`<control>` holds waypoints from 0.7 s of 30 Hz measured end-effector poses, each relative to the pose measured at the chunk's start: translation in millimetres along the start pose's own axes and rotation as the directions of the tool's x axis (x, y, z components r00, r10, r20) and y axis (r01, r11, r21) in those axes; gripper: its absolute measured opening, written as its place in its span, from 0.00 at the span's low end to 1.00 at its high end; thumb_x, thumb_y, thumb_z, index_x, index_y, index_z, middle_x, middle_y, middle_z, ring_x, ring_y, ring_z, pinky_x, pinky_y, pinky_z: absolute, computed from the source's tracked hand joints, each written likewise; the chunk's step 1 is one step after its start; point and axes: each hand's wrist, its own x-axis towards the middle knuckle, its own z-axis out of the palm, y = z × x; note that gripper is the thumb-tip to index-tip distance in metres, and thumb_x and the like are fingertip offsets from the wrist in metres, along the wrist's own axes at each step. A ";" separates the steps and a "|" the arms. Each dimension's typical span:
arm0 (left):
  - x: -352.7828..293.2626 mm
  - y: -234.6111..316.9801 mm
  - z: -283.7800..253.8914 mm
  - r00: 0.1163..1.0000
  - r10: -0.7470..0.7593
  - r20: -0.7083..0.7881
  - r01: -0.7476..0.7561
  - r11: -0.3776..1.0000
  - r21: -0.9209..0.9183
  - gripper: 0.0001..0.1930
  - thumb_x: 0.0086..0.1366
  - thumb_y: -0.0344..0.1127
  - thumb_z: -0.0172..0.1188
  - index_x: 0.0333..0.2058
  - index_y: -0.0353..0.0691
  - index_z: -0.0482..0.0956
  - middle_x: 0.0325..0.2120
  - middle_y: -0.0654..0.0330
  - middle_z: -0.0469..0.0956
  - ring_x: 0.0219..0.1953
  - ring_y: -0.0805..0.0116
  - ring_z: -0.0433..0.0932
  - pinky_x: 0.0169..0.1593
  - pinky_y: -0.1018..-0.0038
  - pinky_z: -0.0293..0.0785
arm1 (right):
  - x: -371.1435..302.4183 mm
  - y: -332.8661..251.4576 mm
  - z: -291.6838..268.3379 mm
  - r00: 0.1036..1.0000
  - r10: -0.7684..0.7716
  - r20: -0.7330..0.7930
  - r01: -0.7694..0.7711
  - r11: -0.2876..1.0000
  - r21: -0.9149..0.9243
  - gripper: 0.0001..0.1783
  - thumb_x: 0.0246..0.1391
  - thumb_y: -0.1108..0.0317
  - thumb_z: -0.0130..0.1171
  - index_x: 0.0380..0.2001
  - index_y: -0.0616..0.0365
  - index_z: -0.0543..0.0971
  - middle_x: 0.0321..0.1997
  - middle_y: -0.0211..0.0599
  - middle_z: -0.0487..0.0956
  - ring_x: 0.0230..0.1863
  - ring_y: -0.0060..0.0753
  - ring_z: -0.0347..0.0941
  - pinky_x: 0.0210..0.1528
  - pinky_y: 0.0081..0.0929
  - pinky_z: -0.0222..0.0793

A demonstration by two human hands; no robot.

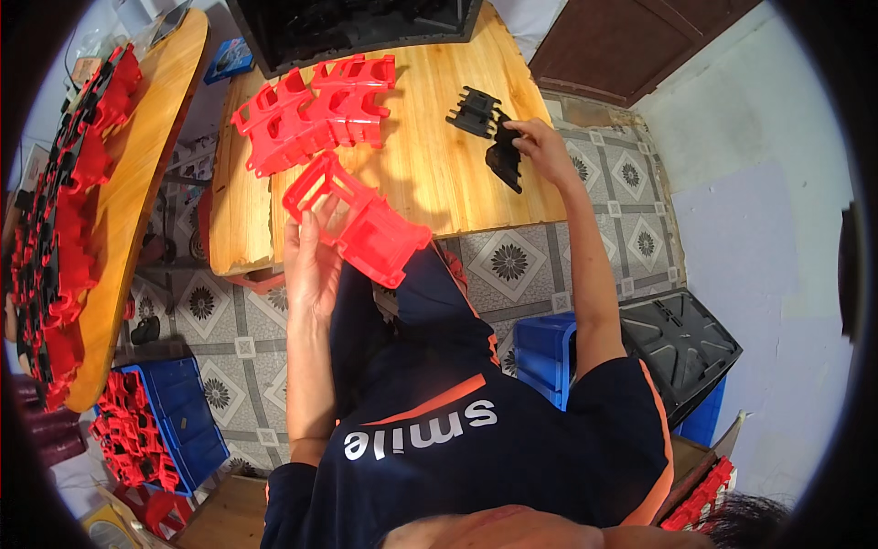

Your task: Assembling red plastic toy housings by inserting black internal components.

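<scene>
"Which step?"
"Picking up, I judge: the left hand grips a red frame, left of centre; the right hand seems closed on a black part, upper centre-right, fingertips half hidden."
"Next move?"
"I'd want a steady lift."

Black bin: at the far edge of the wooden table.
Small package: blue, just beside the bin's left end.
Door: dark brown, at upper right.
Wall: off-white and pale lavender.
Floor: grey tiles, dark flowers inside diamonds.
Left crate: blue, tilted.
Right crate: blue, near a ribbed black panel.
</scene>
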 end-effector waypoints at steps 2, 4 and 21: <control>2.8 2.3 -0.3 0.992 0.106 0.075 -0.115 0.986 0.124 0.28 0.68 0.45 0.54 0.63 0.46 0.57 0.59 0.49 0.65 0.59 0.53 0.68 0.58 0.53 0.70 | -14.0 -4.4 1.7 0.986 -0.104 -0.128 0.090 0.990 -0.110 0.17 0.51 0.74 0.61 0.46 0.58 0.78 0.34 0.34 0.75 0.34 0.23 0.72 0.39 0.22 0.68; 7.6 -2.7 0.1 0.988 0.136 0.079 -0.142 0.987 0.079 0.26 0.67 0.42 0.55 0.61 0.47 0.59 0.59 0.51 0.65 0.59 0.54 0.68 0.58 0.53 0.70 | -35.0 -18.9 -1.1 0.989 0.021 -0.146 -0.023 1.000 -0.016 0.15 0.48 0.69 0.65 0.41 0.62 0.79 0.28 0.37 0.76 0.30 0.30 0.73 0.35 0.25 0.68; 8.4 -14.0 2.3 0.980 0.111 0.166 -0.096 0.991 -0.096 0.30 0.61 0.34 0.63 0.56 0.47 0.55 0.56 0.56 0.66 0.56 0.60 0.70 0.51 0.61 0.76 | -82.7 -210.5 77.9 0.875 -0.403 -0.269 0.352 0.910 -0.219 0.16 0.41 0.62 0.72 0.26 0.56 0.74 0.20 0.30 0.69 0.16 0.30 0.68 0.17 0.26 0.63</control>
